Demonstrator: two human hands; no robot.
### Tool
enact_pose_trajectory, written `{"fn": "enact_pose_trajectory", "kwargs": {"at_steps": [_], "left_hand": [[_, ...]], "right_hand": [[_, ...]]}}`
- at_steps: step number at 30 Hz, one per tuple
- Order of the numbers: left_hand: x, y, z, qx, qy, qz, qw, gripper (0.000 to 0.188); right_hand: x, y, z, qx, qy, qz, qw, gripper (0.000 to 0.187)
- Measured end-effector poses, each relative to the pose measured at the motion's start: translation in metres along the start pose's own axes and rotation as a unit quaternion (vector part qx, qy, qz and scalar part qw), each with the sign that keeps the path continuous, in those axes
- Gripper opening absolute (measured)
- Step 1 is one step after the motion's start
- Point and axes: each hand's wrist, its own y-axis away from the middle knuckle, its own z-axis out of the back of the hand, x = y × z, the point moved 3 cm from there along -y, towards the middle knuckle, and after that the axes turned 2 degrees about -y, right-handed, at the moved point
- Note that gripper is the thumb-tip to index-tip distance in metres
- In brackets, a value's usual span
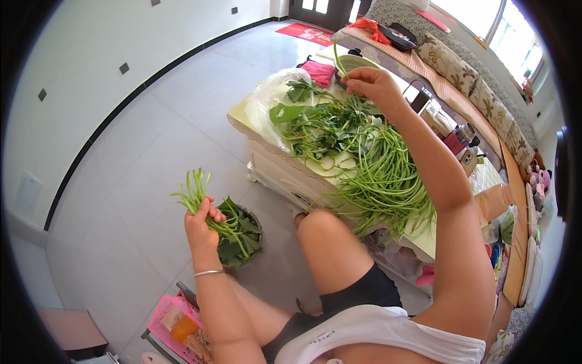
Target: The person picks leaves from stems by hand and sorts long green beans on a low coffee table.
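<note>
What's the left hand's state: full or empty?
Full: the left hand grips a bunch of green stalks, their ends poking up above the fingers.

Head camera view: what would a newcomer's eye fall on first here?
Probably the big heap of long green stems sprawled across the pale table at centre right. Next, the right hand at upper middle, pinching a single stem. Then, left of centre, the left hand gripping a leafy bunch.

White sleeveless top (379,327) with small dark lettering (322,337), black shorts (364,293), slim silver bangle (209,273) on left wrist (207,259)
</note>
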Motion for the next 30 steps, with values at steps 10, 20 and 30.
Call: {"fn": "enact_pose_trajectory", "kwargs": {"at_steps": [10,20,30], "left_hand": [[-0.001,0.002,0.002,0.025,0.045,-0.033,0.998,0.013],[-0.007,0.01,0.002,0.033,0.013,-0.025,0.999,0.01],[-0.03,0.005,0.05,-0.19,0.13,-0.126,0.965,0.012]], "right_hand": [[0.055,0.057,-0.208,0.242,-0.271,-0.093,0.927,0.018],[0.021,0.117,-0.328,0.226,-0.344,-0.156,0.898,0.012],[0.004,0.113,-0.326,0.405,-0.298,-0.165,0.849,0.019]]}}
